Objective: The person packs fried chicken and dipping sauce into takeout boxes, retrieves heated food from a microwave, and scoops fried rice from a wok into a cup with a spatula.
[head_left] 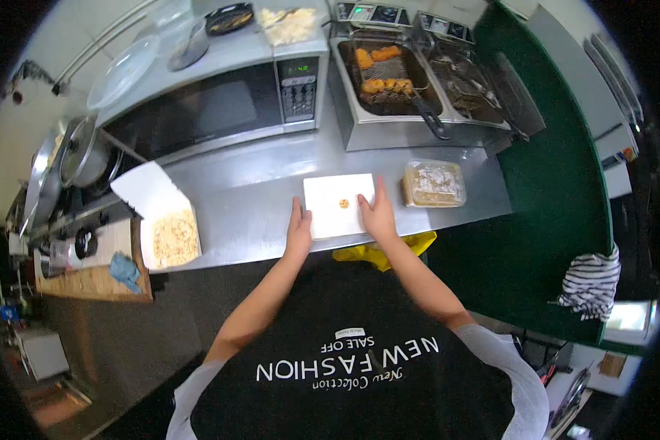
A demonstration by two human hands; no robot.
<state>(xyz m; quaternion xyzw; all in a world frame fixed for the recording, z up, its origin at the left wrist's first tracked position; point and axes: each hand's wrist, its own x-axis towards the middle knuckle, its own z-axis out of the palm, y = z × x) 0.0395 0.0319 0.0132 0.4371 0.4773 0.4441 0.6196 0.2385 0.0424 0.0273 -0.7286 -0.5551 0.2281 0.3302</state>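
Observation:
A white takeaway box point(331, 218) with its lid down and a small round orange mark on top sits on the steel counter. My left hand point(298, 229) presses along its left side, and my right hand point(378, 215) grips the right side, thumb over the top. To the left stands an opened white takeaway box point(172, 238) filled with what looks like fried rice. On the right is a clear plastic tub point(434, 183) with light brown contents.
Behind the counter point(249, 191) stand a microwave point(205, 106) and a deep fryer point(396, 132) with golden fried pieces point(386, 86) in its basket. A blue cloth point(125, 272) lies on a wooden board at left. Yellow plastic point(370, 253) hangs below the counter edge. A striped towel point(592, 282) hangs at right.

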